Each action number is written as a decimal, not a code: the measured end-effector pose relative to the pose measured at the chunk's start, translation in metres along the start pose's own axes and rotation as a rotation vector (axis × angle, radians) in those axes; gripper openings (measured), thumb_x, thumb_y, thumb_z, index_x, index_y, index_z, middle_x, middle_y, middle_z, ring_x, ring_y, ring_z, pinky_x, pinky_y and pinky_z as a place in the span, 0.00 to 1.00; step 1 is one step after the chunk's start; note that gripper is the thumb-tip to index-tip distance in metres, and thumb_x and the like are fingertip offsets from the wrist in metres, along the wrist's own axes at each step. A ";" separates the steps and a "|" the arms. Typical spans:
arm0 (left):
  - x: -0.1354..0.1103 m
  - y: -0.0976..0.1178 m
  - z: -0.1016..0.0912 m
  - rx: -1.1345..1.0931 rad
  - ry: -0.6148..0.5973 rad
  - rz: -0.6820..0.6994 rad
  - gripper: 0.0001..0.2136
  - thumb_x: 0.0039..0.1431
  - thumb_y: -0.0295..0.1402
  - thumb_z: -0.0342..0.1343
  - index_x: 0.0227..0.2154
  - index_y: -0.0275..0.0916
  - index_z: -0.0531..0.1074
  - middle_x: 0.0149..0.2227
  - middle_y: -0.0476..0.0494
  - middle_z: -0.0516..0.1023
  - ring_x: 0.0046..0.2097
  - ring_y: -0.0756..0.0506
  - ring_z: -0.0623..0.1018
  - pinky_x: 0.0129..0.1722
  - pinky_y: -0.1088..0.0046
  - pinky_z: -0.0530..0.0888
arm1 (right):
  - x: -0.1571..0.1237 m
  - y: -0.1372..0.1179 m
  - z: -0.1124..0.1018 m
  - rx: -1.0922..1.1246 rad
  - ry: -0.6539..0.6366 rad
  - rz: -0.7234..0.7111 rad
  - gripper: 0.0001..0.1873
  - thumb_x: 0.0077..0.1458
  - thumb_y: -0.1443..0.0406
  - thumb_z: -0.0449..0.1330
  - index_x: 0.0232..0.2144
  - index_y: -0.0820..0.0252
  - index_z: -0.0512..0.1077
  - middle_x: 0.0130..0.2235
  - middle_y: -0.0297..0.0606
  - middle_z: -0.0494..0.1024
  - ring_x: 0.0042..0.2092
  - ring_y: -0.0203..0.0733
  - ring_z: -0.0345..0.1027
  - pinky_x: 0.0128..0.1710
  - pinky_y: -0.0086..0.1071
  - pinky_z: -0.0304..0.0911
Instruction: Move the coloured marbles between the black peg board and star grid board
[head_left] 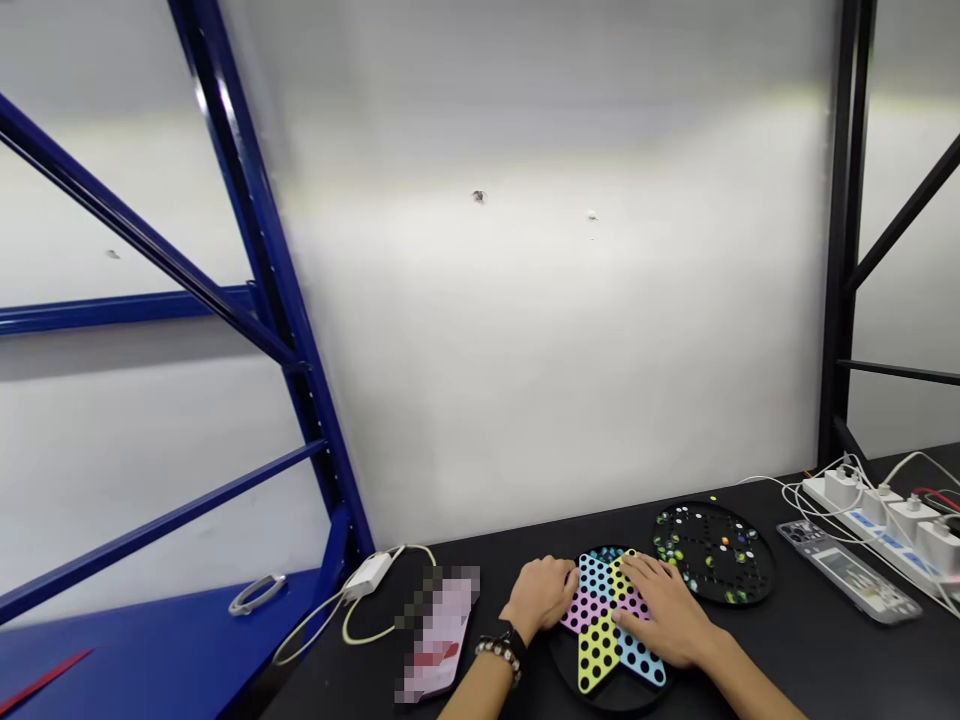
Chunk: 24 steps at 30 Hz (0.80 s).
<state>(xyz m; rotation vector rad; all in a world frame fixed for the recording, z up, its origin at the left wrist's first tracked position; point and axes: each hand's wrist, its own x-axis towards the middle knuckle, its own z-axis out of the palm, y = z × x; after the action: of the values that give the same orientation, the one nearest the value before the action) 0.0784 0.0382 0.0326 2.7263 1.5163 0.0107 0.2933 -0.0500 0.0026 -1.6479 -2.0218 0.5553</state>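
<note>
A star-shaped Chinese checkers board (598, 640), patterned in yellow, pink and blue with rows of dark holes, sits on a round black tray (577, 690). My left hand (541, 592) is at the board's left side, its fingers bent over the edge and pressed together. Across the board's upper right lies my right hand (667, 615), fingers stretched out and thumb apart, palm down. It covers part of the pink and yellow areas. Behind and to the right, a second round black tray (720, 580) holds several small marbles, green, white, orange and blue among them.
Left of my hands lies a phone (439, 640), its screen partly pixelated. Beside it are a white adapter (369, 575) and looping cable. A clear-cased phone (847, 570) and a power strip (885, 530) with chargers are at right. A blue metal frame (300, 370) stands left.
</note>
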 end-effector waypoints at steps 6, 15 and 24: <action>-0.006 0.002 0.001 -0.032 0.004 0.041 0.21 0.68 0.40 0.35 0.45 0.44 0.73 0.45 0.42 0.80 0.47 0.40 0.78 0.46 0.66 0.70 | -0.001 -0.006 -0.001 -0.010 0.018 0.009 0.37 0.56 0.43 0.51 0.62 0.53 0.63 0.66 0.40 0.59 0.67 0.56 0.47 0.65 0.50 0.39; -0.007 0.001 -0.001 -0.021 0.005 0.005 0.26 0.68 0.43 0.35 0.31 0.41 0.78 0.38 0.40 0.81 0.43 0.39 0.79 0.45 0.65 0.70 | -0.003 -0.003 -0.003 -0.011 0.021 -0.009 0.37 0.55 0.43 0.51 0.61 0.52 0.63 0.66 0.38 0.60 0.66 0.54 0.48 0.65 0.47 0.40; -0.007 0.000 -0.001 -0.040 -0.011 -0.014 0.23 0.68 0.42 0.36 0.38 0.42 0.77 0.42 0.40 0.80 0.47 0.37 0.77 0.47 0.63 0.69 | -0.001 0.002 0.001 -0.029 0.024 -0.014 0.36 0.56 0.43 0.50 0.62 0.54 0.63 0.66 0.39 0.60 0.66 0.53 0.48 0.65 0.46 0.40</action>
<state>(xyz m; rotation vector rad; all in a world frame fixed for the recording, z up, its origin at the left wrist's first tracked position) 0.0751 0.0325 0.0334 2.6800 1.5158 0.0257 0.2944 -0.0504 -0.0001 -1.6484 -2.0316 0.5004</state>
